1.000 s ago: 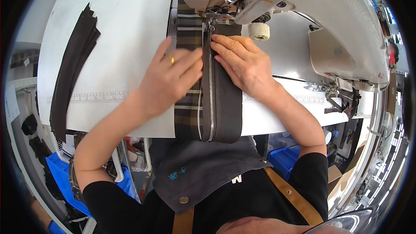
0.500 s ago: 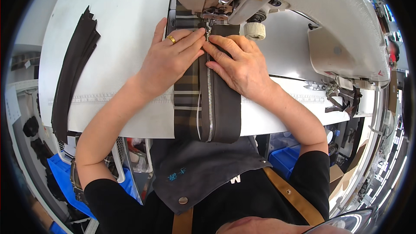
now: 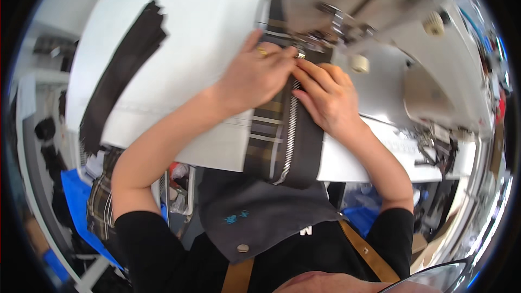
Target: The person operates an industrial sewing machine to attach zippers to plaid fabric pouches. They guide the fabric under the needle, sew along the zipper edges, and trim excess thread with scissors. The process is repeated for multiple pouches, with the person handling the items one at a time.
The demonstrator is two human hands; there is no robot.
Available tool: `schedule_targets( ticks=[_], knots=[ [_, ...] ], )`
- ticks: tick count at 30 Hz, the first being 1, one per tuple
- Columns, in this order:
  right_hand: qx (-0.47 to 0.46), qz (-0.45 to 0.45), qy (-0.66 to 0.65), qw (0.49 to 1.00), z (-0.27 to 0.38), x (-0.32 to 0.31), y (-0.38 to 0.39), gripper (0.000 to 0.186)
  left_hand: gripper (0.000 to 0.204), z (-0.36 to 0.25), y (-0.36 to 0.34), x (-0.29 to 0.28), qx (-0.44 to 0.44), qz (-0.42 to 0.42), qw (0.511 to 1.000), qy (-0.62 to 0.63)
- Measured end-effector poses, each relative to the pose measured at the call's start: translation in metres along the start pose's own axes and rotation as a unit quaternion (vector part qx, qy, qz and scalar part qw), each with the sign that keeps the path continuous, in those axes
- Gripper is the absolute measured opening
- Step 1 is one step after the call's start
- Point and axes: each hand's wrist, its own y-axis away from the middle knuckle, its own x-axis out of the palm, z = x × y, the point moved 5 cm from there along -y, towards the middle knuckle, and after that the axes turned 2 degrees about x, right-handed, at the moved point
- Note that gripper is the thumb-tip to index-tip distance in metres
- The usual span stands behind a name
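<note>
A long metal zipper (image 3: 293,114) runs lengthwise down a piece of dark brown and plaid fabric (image 3: 264,135). The fabric lies on the white bench, its near end at the front edge, its far part beside the sewing machine head (image 3: 358,0). My left hand (image 3: 255,76), with a gold ring, rests on the plaid side. Its fingers reach to the zipper near the machine's foot, smeared somewhat by motion. My right hand (image 3: 331,95) lies on the plain dark side, fingers stretched to the zipper and thumb apart. Both hands' fingertips meet close to the zipper's top.
A stack of dark fabric strips (image 3: 122,70) lies at the left of the white bench (image 3: 206,38). Small tools and dark scraps (image 3: 437,149) sit at the right. Below the bench edge are a blue bin (image 3: 363,217) and plaid cloth (image 3: 103,201) at the left.
The whole view has shifted and tilted, so bench, machine and hands appear farther right and the picture is blurrier. Both hands keep their place on the fabric by the zipper.
</note>
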Motion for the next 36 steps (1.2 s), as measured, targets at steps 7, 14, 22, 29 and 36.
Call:
schedule_targets(
  ticks=[7,14,22,29,36],
  knots=[
    [-0.008,-0.014,-0.004,1.000,0.002,-0.005,-0.001,0.038,0.024,0.009,0.038,-0.051,-0.028,0.043,0.993,-0.107],
    [-0.009,-0.012,-0.006,1.000,0.003,-0.003,-0.001,0.038,0.023,0.130,0.124,-0.139,-0.342,-0.041,0.929,-0.135],
    [-0.004,-0.014,-0.013,1.000,-0.001,-0.006,0.004,0.037,0.018,0.164,0.142,-0.150,-0.441,-0.224,0.854,0.162],
    [-0.010,-0.029,-0.001,1.000,-0.002,-0.001,0.002,0.033,0.018,-0.013,0.125,-0.105,-0.182,-0.002,0.983,-0.026],
    [0.005,-0.032,-0.017,0.999,-0.001,-0.002,0.003,0.032,0.063,-0.074,0.123,-0.111,-0.078,0.342,0.927,-0.132]
  ],
)
